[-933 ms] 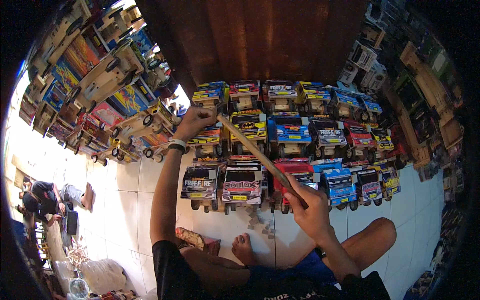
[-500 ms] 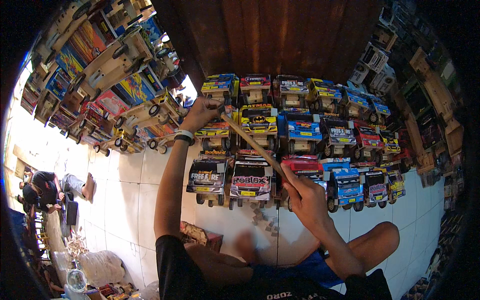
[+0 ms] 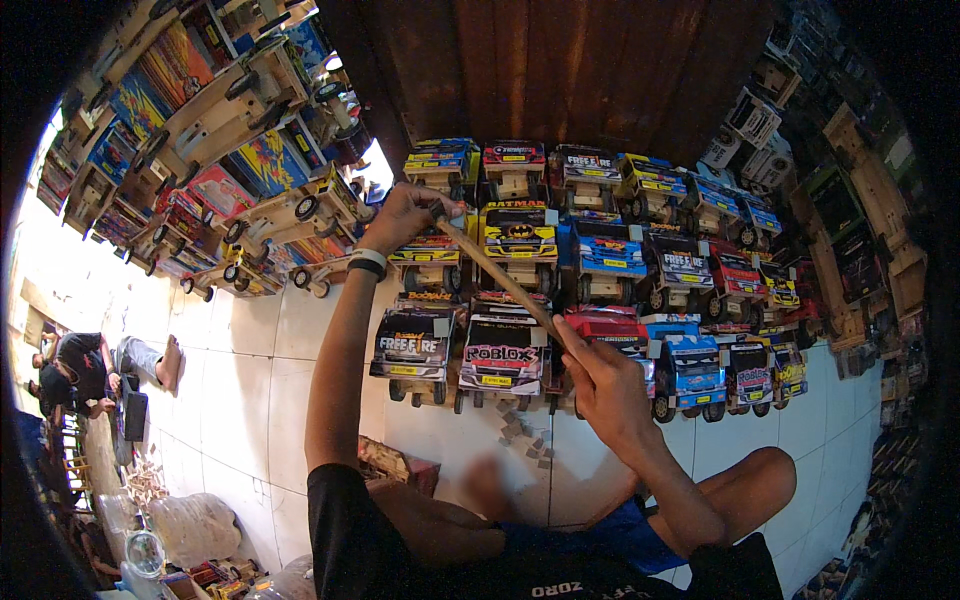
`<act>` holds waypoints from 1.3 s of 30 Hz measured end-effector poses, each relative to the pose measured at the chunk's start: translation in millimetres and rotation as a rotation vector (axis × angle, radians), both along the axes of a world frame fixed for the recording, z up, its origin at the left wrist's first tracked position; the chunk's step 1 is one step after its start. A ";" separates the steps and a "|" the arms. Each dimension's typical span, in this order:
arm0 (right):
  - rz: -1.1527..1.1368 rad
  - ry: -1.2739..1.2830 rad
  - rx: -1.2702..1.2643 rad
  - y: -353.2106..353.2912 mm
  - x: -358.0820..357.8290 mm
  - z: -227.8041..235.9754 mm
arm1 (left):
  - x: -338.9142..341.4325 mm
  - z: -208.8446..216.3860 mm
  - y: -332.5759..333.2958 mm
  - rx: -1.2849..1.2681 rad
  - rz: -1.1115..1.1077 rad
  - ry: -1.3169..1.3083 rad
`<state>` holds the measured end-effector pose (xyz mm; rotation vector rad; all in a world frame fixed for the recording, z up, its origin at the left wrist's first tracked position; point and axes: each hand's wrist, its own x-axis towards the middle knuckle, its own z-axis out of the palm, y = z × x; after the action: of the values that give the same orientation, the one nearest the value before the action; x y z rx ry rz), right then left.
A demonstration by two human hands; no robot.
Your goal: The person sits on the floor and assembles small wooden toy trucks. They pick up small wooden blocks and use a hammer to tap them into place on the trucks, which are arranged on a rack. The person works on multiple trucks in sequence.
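Observation:
My right hand [image 3: 615, 400] is wrapped round the lower end of a long wooden stick [image 3: 500, 278], its index finger laid along the shaft. The stick slants up and left to a dark end beside the fingers of my left hand [image 3: 408, 215]. Those fingers are closed in a pinch above a yellow toy truck [image 3: 425, 252]; what they hold is too small to name. To the right stands a yellow and black toy truck [image 3: 518, 235]. Nearer me are a black toy truck [image 3: 412, 345] and a white and pink one [image 3: 504, 355]. Several trucks carry small grey squares at a front corner.
More toy trucks [image 3: 685, 365] stand in rows to the right, before a dark brown panel [image 3: 560, 70]. Wooden toy vehicles are stacked at left [image 3: 260, 160]. Small grey blocks [image 3: 525, 435] lie on the white tiles. Another person [image 3: 85, 370] sits far left.
The view has shifted slightly. Both hands keep their grip with little movement, and the stick holds nearly the same slant. The black and the white-pink trucks at the front appear tipped further back.

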<state>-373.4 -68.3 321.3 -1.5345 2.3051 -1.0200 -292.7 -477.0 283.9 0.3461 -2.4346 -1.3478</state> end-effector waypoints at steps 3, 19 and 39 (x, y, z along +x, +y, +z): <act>0.004 0.007 -0.062 1.2 1.1 -2.9 | 0.7 -10.0 -8.7 -0.044 0.016 -0.008; 0.049 0.054 -0.023 -3.6 -2.2 0.0 | -1.7 12.3 12.4 0.013 0.046 -0.006; 0.040 0.069 0.015 -1.0 -10.7 1.8 | -1.2 6.7 11.5 -0.038 0.101 -0.033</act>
<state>-384.2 -69.3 323.1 -1.6281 2.3120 -0.9517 -293.9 -465.5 290.5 0.4780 -2.4309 -1.2615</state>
